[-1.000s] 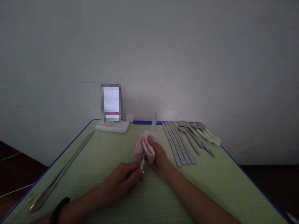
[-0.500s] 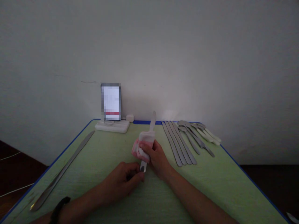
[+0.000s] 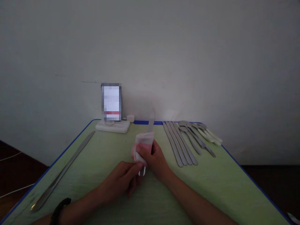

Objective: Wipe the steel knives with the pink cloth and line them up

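Note:
A table knife [image 3: 151,122] points away from me over the middle of the table, blade up and handle end toward me. Folded round its middle is a pink and white cloth [image 3: 144,139], which my right hand [image 3: 154,157] grips with the thumb on top, pressing it about the knife. My left hand [image 3: 127,176] is closed at the lower end of the handle, thumb and fingers pinching near the cloth's bottom edge. The rounded metal handle tip shows just beside the left thumb. The part of the knife inside the cloth is hidden.
Several knives [image 3: 179,145] lie side by side on the right, beside spoons [image 3: 189,137] and white-handled cutlery [image 3: 207,136]. Another knife [image 3: 63,170] lies along the left edge. A phone [image 3: 112,101] stands on a white stand [image 3: 112,126] at the back, near a white plug [image 3: 130,118].
The cloth and right hand have shifted slightly left and toward me along the knife. My left hand's thumb has moved up to the cloth's lower edge, and the blade tip has shifted a little left.

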